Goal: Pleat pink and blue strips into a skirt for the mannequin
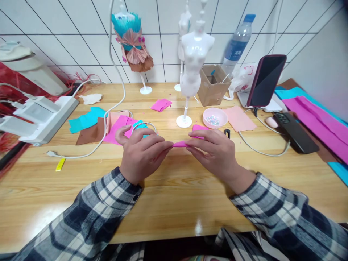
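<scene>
A narrow folded strip of pink crepe paper [179, 144] stretches between my two hands just above the wooden table. My left hand [145, 154] pinches its left end, and my right hand [214, 152] grips its right end between thumb and fingers. Behind my right hand lies another pink folded piece [199, 131]. Beyond my left hand are a pink sheet [117, 131], a brown piece [92, 134] and a turquoise piece [88, 119]. A bare white mannequin [195, 61] stands upright behind my hands.
A pink bowl of beads [214, 118] and a peach sheet [239, 119] lie beyond my right hand. A dressed mannequin [133, 45], a cardboard box [213, 87] and a water bottle [239, 43] stand along the wall. Phones [266, 81] are at right, a power strip [50, 119] at left.
</scene>
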Action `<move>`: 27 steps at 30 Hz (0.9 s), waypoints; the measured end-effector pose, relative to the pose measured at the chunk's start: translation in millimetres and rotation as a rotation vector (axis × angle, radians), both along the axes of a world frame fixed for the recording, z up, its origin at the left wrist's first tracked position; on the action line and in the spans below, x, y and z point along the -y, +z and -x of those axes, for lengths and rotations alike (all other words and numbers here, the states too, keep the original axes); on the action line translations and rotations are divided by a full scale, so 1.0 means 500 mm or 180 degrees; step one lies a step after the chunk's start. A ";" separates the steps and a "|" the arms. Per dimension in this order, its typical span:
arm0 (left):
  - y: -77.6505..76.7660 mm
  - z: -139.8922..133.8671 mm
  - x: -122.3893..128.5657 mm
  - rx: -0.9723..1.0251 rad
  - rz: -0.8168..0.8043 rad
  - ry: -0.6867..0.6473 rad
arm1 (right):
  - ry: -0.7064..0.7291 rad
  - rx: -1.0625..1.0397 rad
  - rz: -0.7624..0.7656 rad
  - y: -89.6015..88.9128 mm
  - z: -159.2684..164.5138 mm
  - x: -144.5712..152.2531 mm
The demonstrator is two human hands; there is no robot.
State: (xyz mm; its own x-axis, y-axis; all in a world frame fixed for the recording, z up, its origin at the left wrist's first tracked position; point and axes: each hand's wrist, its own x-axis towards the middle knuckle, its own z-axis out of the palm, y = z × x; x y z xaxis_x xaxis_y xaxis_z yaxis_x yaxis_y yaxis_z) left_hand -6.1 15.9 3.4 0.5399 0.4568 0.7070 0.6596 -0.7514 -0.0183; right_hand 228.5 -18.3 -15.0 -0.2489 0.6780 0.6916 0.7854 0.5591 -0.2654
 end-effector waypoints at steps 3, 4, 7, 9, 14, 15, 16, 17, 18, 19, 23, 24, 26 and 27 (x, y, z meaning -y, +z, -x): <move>-0.001 -0.001 0.000 -0.0036 0.0002 -0.0002 | -0.0045 -0.0023 0.0150 0.001 0.000 0.000; -0.002 -0.001 0.000 -0.0041 0.0005 0.0004 | -0.0032 0.0014 0.0216 0.001 0.000 0.001; -0.004 -0.001 -0.002 -0.0066 0.0044 0.0008 | 0.0057 0.0114 0.0332 0.001 -0.001 0.002; -0.005 -0.001 -0.003 -0.0082 0.0083 -0.0011 | 0.0083 0.0024 0.0355 0.000 -0.001 0.002; -0.007 -0.004 -0.001 -0.0232 0.0374 0.0111 | 0.0117 -0.0334 0.0510 -0.007 -0.001 -0.001; -0.007 -0.006 0.001 -0.0323 0.0485 0.0142 | 0.0121 -0.0332 0.0509 -0.007 -0.002 -0.001; -0.008 -0.009 0.002 -0.0406 0.0586 0.0148 | 0.0121 -0.0300 0.0490 -0.007 -0.002 0.000; -0.009 -0.012 0.004 -0.0448 0.0652 0.0128 | 0.0118 -0.0244 0.0462 -0.006 -0.003 0.001; -0.010 -0.015 0.005 -0.0440 0.0672 0.0089 | 0.0113 -0.0169 0.0431 -0.006 -0.005 0.002; -0.011 -0.017 0.007 -0.0395 0.0655 0.0046 | 0.0112 -0.0084 0.0402 -0.005 -0.006 0.003; -0.018 -0.026 0.013 -0.0294 0.0525 -0.0029 | 0.0124 0.0246 0.0439 -0.002 -0.010 0.008; -0.020 -0.028 0.015 -0.0343 0.0539 -0.0030 | 0.0138 0.0328 0.0515 -0.001 -0.010 0.009; -0.023 -0.031 0.017 -0.0461 0.0596 -0.0028 | 0.0203 0.0480 0.0707 -0.001 -0.009 0.010; -0.024 -0.032 0.018 -0.0513 0.0622 -0.0026 | 0.0244 0.0540 0.0797 -0.002 -0.008 0.011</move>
State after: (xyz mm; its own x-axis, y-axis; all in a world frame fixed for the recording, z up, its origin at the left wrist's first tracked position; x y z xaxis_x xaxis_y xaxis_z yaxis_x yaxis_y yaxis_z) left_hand 9.7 6.7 -8.6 0.6426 0.5716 0.5103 0.6540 -0.7562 0.0234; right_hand 232.5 -23.8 -15.9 -0.4035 0.7969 0.4496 0.7885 0.5521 -0.2710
